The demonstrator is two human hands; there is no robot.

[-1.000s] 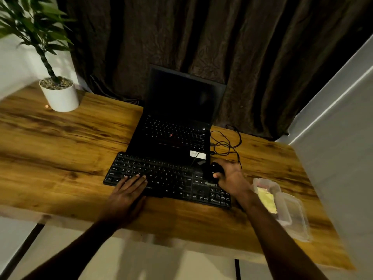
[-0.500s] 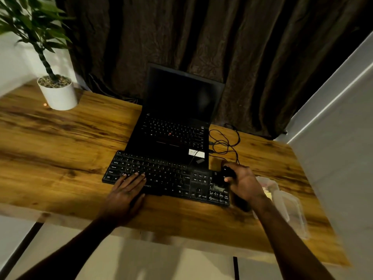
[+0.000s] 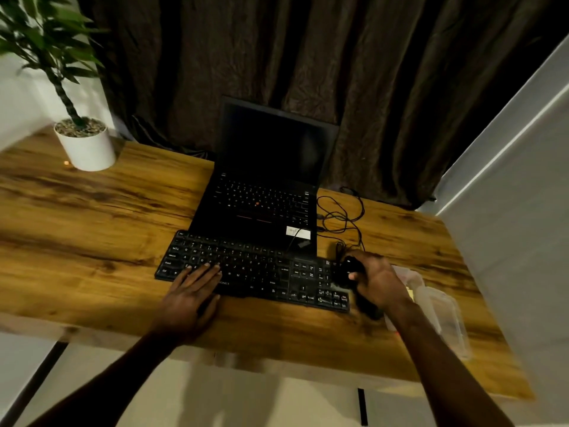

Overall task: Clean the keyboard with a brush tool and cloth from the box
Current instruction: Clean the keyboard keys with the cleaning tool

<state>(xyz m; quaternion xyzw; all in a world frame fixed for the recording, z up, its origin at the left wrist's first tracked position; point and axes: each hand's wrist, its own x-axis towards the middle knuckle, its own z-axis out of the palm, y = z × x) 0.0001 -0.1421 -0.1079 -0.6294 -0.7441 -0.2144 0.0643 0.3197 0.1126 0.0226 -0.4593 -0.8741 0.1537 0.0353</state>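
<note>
Bracing the keyboard [image 3: 255, 269] with my left hand [image 3: 191, 291], fingers straight and flat on the keys at its near left edge. Right hand [image 3: 378, 282] is curled around a dark tool at the keyboard's right end. I take it for the brush tool [image 3: 351, 266], though it is too dark and blurred to be sure. It looks light and stiff; best held mid-handle so the tip reaches between keys. The keyboard is thin and likely to slide on the smooth table [image 3: 92, 226], so the flat press makes sense. The clear box [image 3: 443, 309] lies just beside my right wrist, with a sliver of yellow showing inside. Compared with a second ago, the right hand has carried the tool from over the number pad to past the keyboard's right end, towards the box. The left hand has not moved.
</note>
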